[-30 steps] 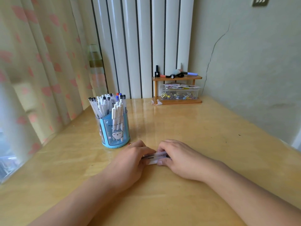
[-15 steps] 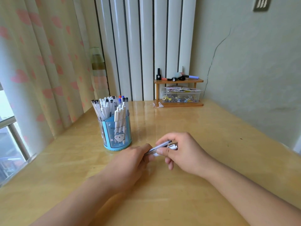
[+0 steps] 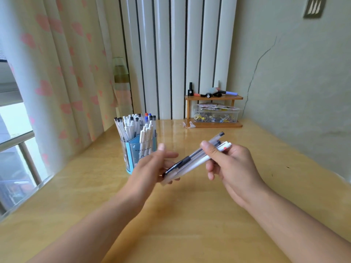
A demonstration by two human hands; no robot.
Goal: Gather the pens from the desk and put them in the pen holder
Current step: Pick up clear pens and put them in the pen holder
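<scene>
While right hand (image 3: 232, 164) pinches pens (image 3: 195, 157) above desk (image 3: 190, 224), left hand (image 3: 152, 168), fingers loosely spread, cradles lower ends.

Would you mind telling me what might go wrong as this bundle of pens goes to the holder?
The right hand pinches the pens near one end while the left hand only loosely supports the other, so some may slip out. The pen holder looks crowded already, so the bundle may jam against standing pens or tip it.
</scene>
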